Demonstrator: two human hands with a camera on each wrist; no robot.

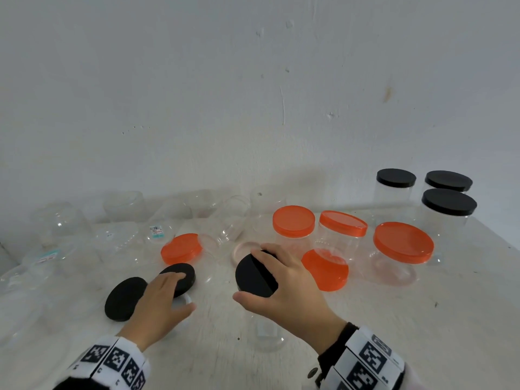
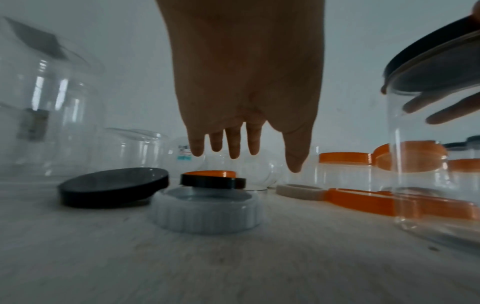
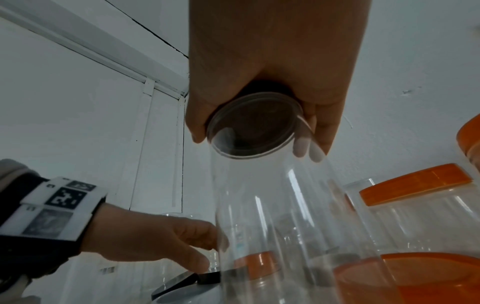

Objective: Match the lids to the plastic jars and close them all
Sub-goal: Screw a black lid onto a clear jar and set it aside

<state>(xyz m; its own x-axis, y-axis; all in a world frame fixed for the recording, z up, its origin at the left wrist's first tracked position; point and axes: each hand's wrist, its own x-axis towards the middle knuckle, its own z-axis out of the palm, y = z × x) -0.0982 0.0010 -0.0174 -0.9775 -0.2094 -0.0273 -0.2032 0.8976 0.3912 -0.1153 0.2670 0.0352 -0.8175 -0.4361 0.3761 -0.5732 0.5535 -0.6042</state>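
The two wrists in black-and-white coded bands (image 1: 112, 358) are lying nearest the head camera, and from them both hands are reaching out over the pale wooden table (image 1: 422, 319); the right hand (image 1: 289, 285) is grasping a round black plastic lid (image 1: 254, 274) from above, thumb on the near side and fingers curled over the far rim, its grip clenched on the lid; the lid is sitting tilted on the mouth of a tall clear plastic jar (image 3: 280, 226) that is standing on the table right under the hand; the right wrist view is looking up through the jar wall at the lid's underside (image 3: 254, 125); the left hand (image 1: 160, 299) is hovering with fingers straight and spread, its grip released and holding nothing, above a smaller black lid (image 2: 213, 181) that is resting tilted on a ribbed white lid (image 2: 207, 211); just to the left of these a larger black lid (image 2: 111, 186) is lying open side up on the table; beyond the hands a loose orange lid (image 1: 326, 270) is lying flat, and an orange-lidded jar (image 1: 183, 249) is lying on its side; three upright jars with orange lids (image 1: 343, 223) are standing behind, and three jars with black lids (image 1: 447, 201) are standing at the far right against the white wall (image 1: 253, 80); several clear jars without lids (image 1: 62, 220) are crowding the far left of the table.
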